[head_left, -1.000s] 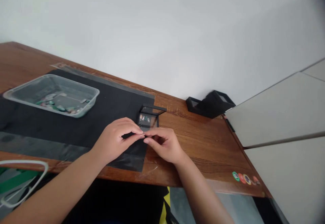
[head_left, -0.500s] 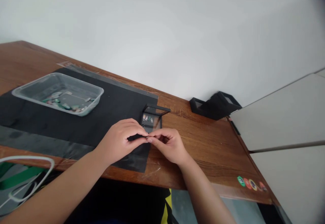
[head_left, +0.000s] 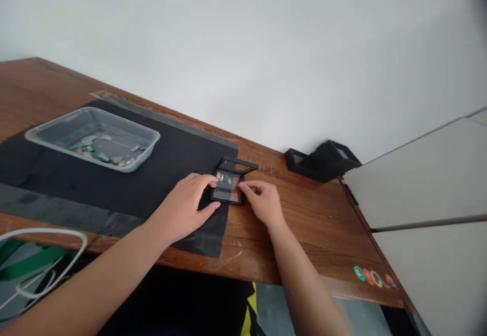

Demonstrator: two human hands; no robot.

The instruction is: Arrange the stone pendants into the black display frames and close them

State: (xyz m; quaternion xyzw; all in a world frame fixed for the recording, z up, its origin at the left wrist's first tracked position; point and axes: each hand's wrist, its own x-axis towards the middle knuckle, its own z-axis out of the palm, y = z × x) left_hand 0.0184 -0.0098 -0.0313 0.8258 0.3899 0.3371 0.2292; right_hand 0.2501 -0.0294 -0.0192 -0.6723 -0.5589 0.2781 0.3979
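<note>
1. Black-framed case, lid tilted up along its far side; it lies on the table, straddling the right edge of a black sheet. A row of small stones sits in its far left part.
2. Left hand: thumb and forefinger spread wide at the case's left side, gripping nothing visible.
3. Right hand: thumb and forefinger pinched together at the right edge — whether a piece lies between them cannot be told.
4. Clear tub, well to the left on the sheet, with more stones at its bottom.
5. Possible faults: a knuckle brushing the raised lid could drop it or tip the case; a push from one side might slide the case across the sheet's edge and disturb the row.
6. Obscured: the case's left rim, partly behind fingers; the stones' outlines, too small to resolve; the forearms, cut off below.
</note>
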